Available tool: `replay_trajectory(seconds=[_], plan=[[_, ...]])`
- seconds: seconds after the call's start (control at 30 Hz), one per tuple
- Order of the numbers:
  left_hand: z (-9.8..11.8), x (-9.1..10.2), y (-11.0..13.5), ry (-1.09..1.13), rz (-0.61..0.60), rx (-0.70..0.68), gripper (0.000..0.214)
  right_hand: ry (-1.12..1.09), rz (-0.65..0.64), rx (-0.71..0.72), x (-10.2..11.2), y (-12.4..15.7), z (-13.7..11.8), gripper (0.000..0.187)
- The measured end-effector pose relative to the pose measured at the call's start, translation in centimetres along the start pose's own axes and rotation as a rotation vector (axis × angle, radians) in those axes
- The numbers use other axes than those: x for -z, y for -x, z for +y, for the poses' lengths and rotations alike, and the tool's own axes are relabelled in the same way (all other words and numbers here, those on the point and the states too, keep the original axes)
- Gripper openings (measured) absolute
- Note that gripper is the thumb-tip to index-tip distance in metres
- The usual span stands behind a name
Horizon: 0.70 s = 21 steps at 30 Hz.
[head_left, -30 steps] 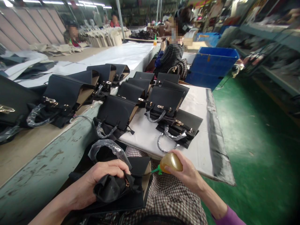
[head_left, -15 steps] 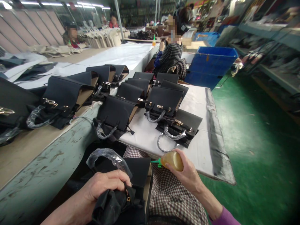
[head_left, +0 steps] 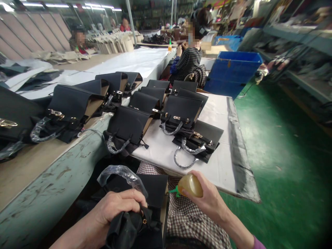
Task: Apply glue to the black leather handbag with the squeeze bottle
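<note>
My left hand (head_left: 118, 207) grips the crumpled black flap of a black handbag (head_left: 153, 188) that rests on my lap, over checked fabric (head_left: 189, 221). The bag's handle is wrapped in clear plastic (head_left: 121, 173). My right hand (head_left: 207, 199) holds a small amber squeeze bottle (head_left: 191, 185) with a green nozzle pointing left toward the bag's open edge, a little apart from it.
Several black handbags (head_left: 181, 112) stand and lie on a white-covered table (head_left: 223, 166) ahead, more on the long workbench (head_left: 52, 173) at left. A seated person in a striped top (head_left: 188, 60) works beyond. Blue crates (head_left: 233, 72) sit on the green floor (head_left: 285, 155) to the right.
The bag on my lap has slid lower and toward me with my left hand. My right hand with the bottle has stayed in nearly the same place.
</note>
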<state>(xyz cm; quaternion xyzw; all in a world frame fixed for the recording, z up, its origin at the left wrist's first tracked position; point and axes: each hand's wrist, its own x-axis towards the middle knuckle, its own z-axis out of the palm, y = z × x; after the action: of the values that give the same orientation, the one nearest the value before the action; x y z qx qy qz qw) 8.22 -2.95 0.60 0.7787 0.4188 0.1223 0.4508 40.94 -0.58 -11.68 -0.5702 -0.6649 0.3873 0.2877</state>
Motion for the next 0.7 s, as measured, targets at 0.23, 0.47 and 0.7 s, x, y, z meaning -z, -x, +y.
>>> replay_trajectory(seconds=[0.23,0.47,0.7], plan=[[-1.3,-1.1,0.5,0.024,0.060,-0.045,0.025,-0.075,0.046,-0.214,1.3,0.4,-0.5,0.057],[-2.6,-1.8,1.9,0.041,0.126,-0.083,0.022,-0.124,0.097,-0.299,1.4,1.6,-0.9,0.067],[-2.7,-2.4,2.7,0.005,0.104,-0.112,0.022,-0.107,0.046,-0.250,1.0,1.5,-1.3,0.059]])
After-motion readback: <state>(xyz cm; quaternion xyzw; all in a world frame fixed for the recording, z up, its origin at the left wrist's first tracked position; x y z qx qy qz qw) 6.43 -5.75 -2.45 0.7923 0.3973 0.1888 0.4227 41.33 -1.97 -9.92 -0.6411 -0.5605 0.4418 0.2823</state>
